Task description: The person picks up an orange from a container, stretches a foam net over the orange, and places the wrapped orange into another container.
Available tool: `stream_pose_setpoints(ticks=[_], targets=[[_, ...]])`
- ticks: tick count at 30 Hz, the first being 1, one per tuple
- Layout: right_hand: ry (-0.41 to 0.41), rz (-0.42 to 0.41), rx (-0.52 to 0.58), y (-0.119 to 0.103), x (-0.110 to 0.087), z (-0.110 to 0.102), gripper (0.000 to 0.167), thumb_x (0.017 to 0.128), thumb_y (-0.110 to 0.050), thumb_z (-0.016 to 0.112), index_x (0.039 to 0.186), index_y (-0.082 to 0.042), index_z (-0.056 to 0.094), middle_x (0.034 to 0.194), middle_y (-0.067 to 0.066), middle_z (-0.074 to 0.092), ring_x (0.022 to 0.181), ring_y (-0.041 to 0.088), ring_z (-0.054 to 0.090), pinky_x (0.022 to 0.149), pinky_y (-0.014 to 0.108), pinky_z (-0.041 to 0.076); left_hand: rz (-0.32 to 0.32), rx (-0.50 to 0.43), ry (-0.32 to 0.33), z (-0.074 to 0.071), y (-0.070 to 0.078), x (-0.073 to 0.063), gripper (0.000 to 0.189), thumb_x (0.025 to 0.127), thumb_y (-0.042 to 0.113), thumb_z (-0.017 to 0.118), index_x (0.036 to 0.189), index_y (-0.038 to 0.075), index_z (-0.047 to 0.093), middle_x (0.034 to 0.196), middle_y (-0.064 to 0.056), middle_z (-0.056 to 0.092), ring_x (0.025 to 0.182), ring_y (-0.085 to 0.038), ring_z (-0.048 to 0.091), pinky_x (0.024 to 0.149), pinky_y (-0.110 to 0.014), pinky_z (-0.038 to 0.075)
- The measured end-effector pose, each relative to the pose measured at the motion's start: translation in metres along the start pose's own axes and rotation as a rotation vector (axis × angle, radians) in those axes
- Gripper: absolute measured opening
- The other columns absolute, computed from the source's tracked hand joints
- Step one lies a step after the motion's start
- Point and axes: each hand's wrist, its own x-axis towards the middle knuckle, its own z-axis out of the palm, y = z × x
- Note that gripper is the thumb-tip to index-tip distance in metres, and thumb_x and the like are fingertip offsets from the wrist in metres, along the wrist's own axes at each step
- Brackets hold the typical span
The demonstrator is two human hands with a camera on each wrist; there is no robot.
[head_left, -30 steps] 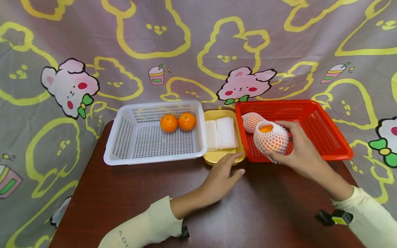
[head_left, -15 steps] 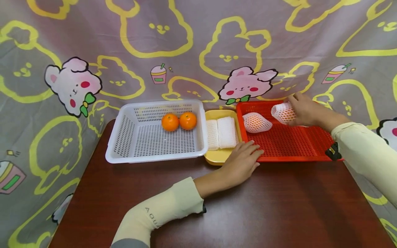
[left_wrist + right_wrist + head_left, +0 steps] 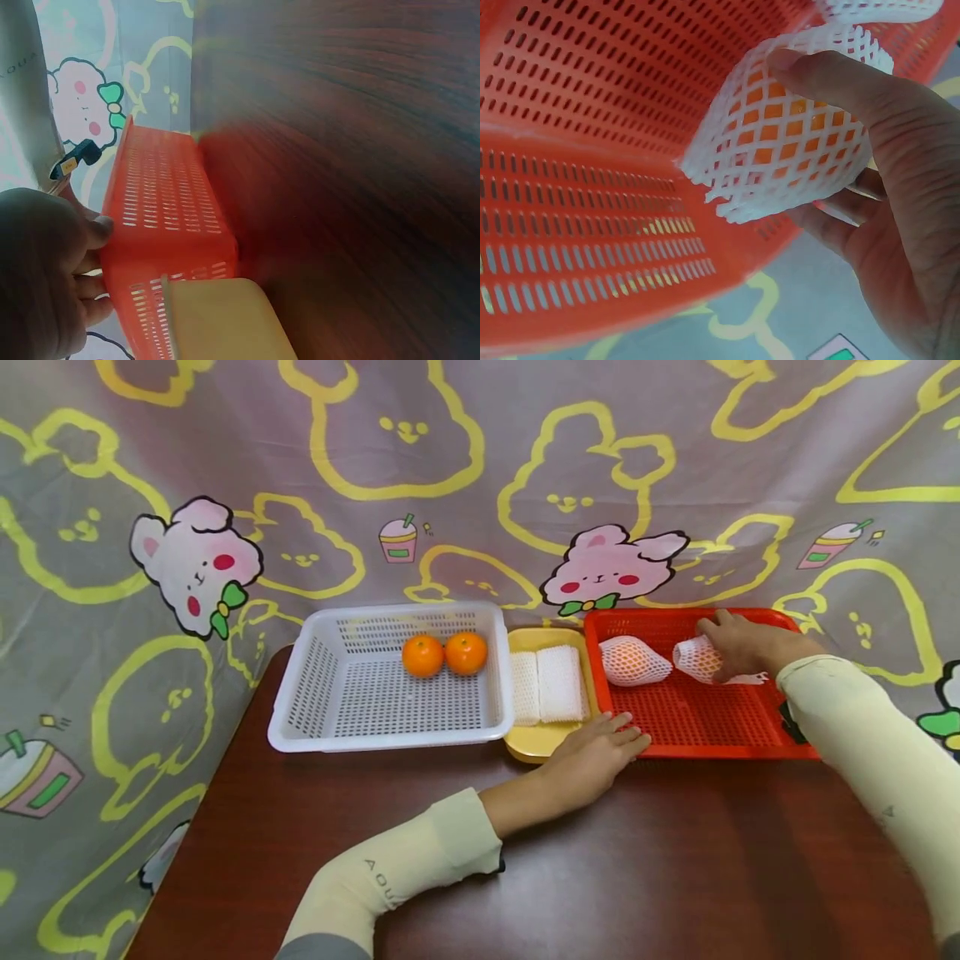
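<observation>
In the head view my right hand (image 3: 738,647) grips an orange in a white foam net (image 3: 699,658) inside the red basket (image 3: 705,752). From the right wrist the thumb lies across the net (image 3: 780,142), with orange peel showing through the mesh and fingers under its far side. A second netted orange (image 3: 633,662) lies at the basket's left end. My left hand (image 3: 596,758) rests its extended fingers on the basket's front left corner; the left wrist view shows those fingertips (image 3: 96,232) at the rim.
A yellow tray (image 3: 536,745) with white foam nets (image 3: 561,685) stands between the red basket and a white basket (image 3: 390,745). Two bare oranges (image 3: 423,656) lie in the white basket. A patterned cloth (image 3: 465,468) hangs behind the dark wooden table (image 3: 585,877).
My right hand has carried the netted orange back and right, then lowered it into the red basket. My left hand has moved right from the yellow tray onto the red basket's corner.
</observation>
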Motion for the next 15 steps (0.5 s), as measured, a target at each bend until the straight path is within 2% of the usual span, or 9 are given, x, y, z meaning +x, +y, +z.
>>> stream_pose_setpoints(ticks=[9,15], targets=[[-0.05,0.026,0.016,0.004,0.002,0.02,0.088,0.075,-0.022,0.092,0.138,0.011,0.042,0.132,0.041,0.043,0.121,0.057,0.048,0.098,0.072,0.044,0.006,0.024,-0.001,0.004,0.001,-0.002,0.04,0.107,0.019,0.053,0.146,0.024,0.059,0.147,0.006,0.06,0.145,-0.016,0.048,0.123,-0.036,0.036],[-0.032,0.038,0.043,0.001,0.004,0.022,0.085,0.078,-0.018,0.09,0.14,0.01,0.04,0.133,0.041,0.038,0.124,0.059,0.042,0.1,0.075,0.041,-0.011,0.014,0.007,0.002,0.0,-0.002,0.04,0.106,0.02,0.053,0.145,0.024,0.059,0.147,0.006,0.06,0.145,-0.016,0.048,0.123,-0.035,0.036]])
